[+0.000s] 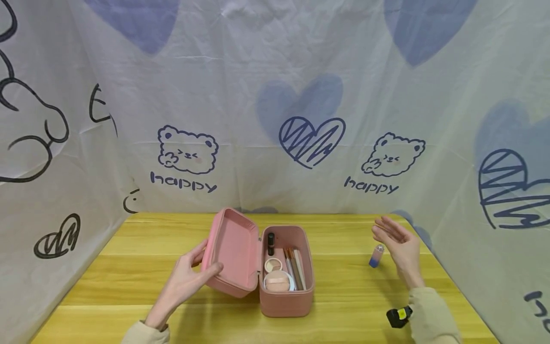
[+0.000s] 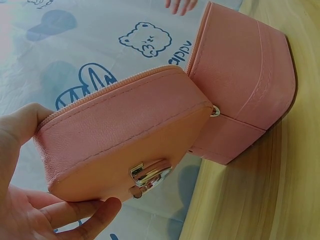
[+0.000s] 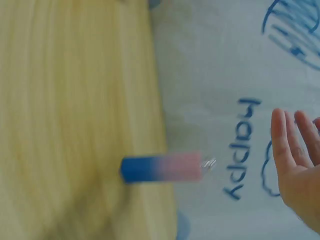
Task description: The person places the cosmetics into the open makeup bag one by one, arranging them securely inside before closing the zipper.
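A pink zippered cosmetic case (image 1: pixel 287 305) stands on the table with its lid (image 1: pixel 235 253) swung out to the left. My left hand (image 1: pixel 185 277) grips that lid by its outer edge, thumb on the rim; the left wrist view shows the fingers (image 2: pixel 85 220) against the lid's outer face, near a gold-coloured buckle (image 2: pixel 150 175). On the right, a small pink-to-blue tube (image 1: pixel 376 256) with a shiny top stands upright. Beside and above it hovers my right hand (image 1: pixel 399 243), fingers extended and apart from the tube, as the right wrist view also shows.
Inside the case are a black tube (image 1: pixel 270 243), a small round palette (image 1: pixel 273 265), a powder puff (image 1: pixel 277 282) and several slim pencils or brushes (image 1: pixel 295 267). A white patterned cloth (image 1: pixel 240 95) hangs behind the wooden table (image 1: pixel 343 286) and along its sides.
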`<state>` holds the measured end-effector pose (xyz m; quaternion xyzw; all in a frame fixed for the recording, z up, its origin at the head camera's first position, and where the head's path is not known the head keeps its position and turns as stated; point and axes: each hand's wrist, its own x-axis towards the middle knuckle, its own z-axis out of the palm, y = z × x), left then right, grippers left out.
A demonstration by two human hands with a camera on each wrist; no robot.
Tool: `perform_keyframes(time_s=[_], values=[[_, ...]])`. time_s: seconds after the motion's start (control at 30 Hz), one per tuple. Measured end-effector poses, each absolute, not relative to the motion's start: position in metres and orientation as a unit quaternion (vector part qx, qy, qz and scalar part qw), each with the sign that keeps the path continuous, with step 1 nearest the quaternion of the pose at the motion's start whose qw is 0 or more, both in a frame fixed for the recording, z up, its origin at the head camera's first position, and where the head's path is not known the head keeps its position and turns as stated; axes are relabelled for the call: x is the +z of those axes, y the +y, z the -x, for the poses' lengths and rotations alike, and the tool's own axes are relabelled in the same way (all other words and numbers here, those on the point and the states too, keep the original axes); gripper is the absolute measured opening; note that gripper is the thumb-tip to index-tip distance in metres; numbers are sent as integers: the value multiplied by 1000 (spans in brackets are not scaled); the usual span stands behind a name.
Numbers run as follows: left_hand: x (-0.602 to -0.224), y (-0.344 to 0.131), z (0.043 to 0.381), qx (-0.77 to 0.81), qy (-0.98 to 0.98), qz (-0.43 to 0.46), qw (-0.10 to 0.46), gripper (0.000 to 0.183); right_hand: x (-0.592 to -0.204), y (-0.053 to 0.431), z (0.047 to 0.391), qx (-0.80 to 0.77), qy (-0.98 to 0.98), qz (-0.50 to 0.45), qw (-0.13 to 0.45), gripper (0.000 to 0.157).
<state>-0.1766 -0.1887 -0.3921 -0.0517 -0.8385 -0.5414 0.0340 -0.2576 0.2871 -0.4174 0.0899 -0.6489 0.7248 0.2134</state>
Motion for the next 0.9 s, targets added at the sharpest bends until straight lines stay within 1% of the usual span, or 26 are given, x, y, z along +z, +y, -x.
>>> perform_keyframes(time_s=[0.1, 0.17, 0.2, 0.27, 0.33, 0.4, 0.53, 0.7, 0.9], values=[[-392, -189, 177, -544, -837, 53, 34, 80, -425, 295, 259, 663, -706, -41, 245, 50], [-392, -189, 177, -545, -836, 54, 34, 80, -430, 299, 260, 612, -750, -6, 249, 57], [-393, -189, 177, -545, -836, 54, 34, 80, -429, 299, 258, 578, -780, 27, 240, 63], [-393, -189, 177, -545, -836, 53, 34, 80, -433, 303, 260, 535, -813, 43, 225, 71], [-393, -189, 177, -543, -837, 52, 34, 80, -438, 307, 260, 506, -836, 47, 206, 77], [-393, -189, 177, -542, -839, 49, 33, 79, -443, 312, 261, 485, -853, 37, 190, 79], [-393, -189, 178, -541, -840, 46, 30, 80, -455, 321, 262, 440, -884, 11, 158, 75], [-393, -189, 178, -544, -837, 50, 31, 80, -465, 327, 264, 419, -900, -1, 120, 62], [-394, -190, 179, -547, -835, 53, 30, 79, -470, 328, 264, 419, -901, -2, 117, 53]])
